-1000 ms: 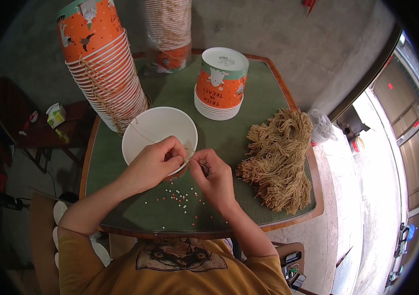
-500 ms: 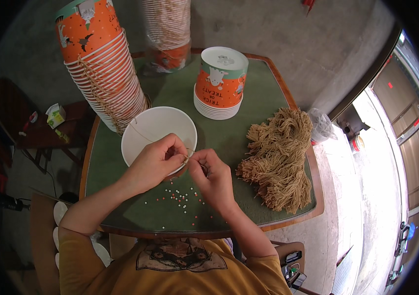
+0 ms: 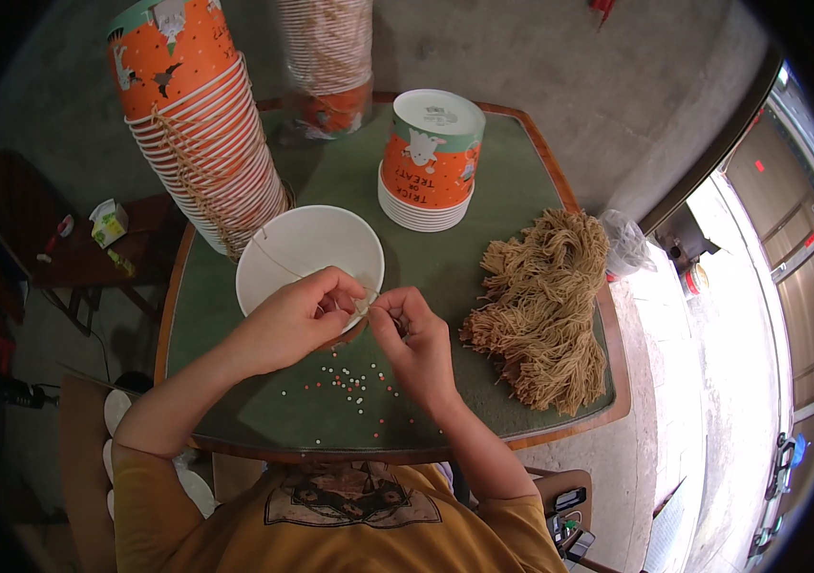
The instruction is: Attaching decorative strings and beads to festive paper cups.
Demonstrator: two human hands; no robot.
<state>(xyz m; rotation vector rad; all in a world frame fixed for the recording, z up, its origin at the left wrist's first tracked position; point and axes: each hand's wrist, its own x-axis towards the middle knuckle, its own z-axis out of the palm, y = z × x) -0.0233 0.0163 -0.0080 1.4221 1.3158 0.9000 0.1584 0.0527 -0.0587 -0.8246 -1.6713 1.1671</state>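
A paper bucket (image 3: pixel 316 234) stands mouth up at the middle of the table, its white inside showing. A thin tan cord (image 3: pixel 283 262) runs from its far left rim across the mouth to my hands. My left hand (image 3: pixel 287 325) reaches over the near rim, fingers curled loosely around the cord, with the thumb a little apart from the forefinger. Just right of it, my right hand (image 3: pixel 414 349) pinches the cord's end by the near right rim. The fingertips partly hide the cord there. Small white and orange beads (image 3: pixel 354 382) lie scattered on the green tabletop below my hands.
A tall leaning stack of orange buckets (image 3: pixel 201 143) rises at the left. A short upside-down stack (image 3: pixel 429 172) stands behind, and a wrapped stack (image 3: pixel 328 67) at the back. A heap of tan cords (image 3: pixel 545 310) covers the right side. A chair (image 3: pixel 120 239) stands left.
My left fingers have loosened from their tight pinch, and the thumb has drawn back from the forefinger. My right hand has barely moved. The bucket stays in place.
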